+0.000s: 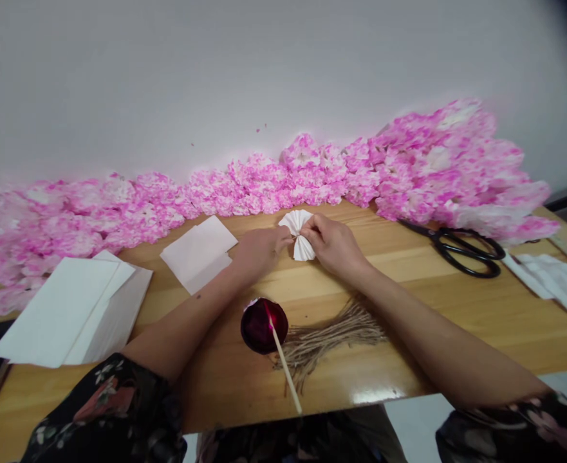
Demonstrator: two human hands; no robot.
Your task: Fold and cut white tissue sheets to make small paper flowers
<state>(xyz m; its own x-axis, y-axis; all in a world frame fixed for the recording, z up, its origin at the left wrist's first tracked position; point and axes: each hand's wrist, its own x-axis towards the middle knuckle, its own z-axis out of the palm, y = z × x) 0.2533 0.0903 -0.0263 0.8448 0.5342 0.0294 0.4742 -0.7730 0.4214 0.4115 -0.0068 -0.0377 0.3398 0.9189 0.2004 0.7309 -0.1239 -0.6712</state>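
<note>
Between the left hand (260, 249) and right hand (332, 244), a white pleated paper fan (299, 234), both hands pinching its middle.

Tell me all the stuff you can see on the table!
paper flowers: many, pink and white, heaped in a long row at the back of the table by the wall
folded paper fan: one, white, pleated, pinched at its middle between both hands
paper sheets: a few, white, left of the hands
paper stack: one pile, white, far left
cup of dye: one, dark red, near the front edge
stick: one, pale wood, leaning in the cup
twine: one bundle, tan, right of the cup
scissors: one pair, black, right side
white strips: a few, far right
table: one, light wood
left hand: on the fan
right hand: on the fan
</note>
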